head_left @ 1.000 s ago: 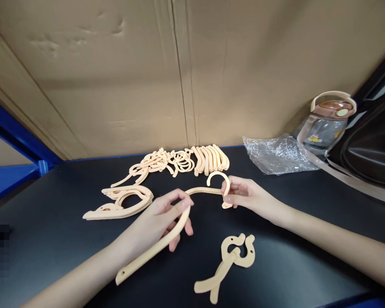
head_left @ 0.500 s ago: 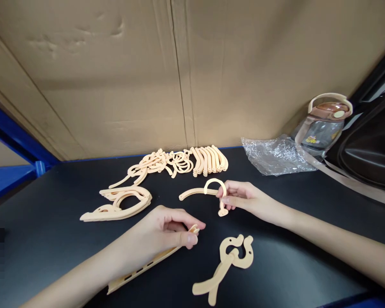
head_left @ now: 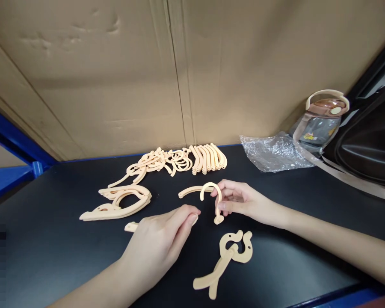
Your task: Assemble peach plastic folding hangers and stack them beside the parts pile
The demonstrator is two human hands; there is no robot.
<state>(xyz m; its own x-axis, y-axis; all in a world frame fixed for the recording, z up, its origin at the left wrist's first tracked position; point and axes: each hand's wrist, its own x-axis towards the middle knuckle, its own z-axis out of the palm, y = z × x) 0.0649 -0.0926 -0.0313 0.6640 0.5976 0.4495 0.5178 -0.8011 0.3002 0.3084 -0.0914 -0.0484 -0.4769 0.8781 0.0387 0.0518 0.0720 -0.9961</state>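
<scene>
Head view: strip [head_left: 131, 227] now mostly hidden behind left hand [head_left: 158, 237], apparently pinched; right hand [head_left: 240, 199] pinching hook [head_left: 219, 197].

— Which items occur singly?
— One drinking bottle [head_left: 322, 129], one clear plastic bag [head_left: 269, 153], one hanger hook [head_left: 217, 190] in the right hand [head_left: 235, 199], one curved strip [head_left: 193, 189] by that hand, one partly hidden hanger piece [head_left: 131, 227] in the left hand [head_left: 160, 239].
— And the groups?
— Crossed set [head_left: 223, 262]: two legs, two curved ends. Far row [head_left: 208, 159]: at least six strips. Folded stack [head_left: 128, 214] and tangled pile [head_left: 155, 158]: several parts each, overlap preventing a count.
</scene>
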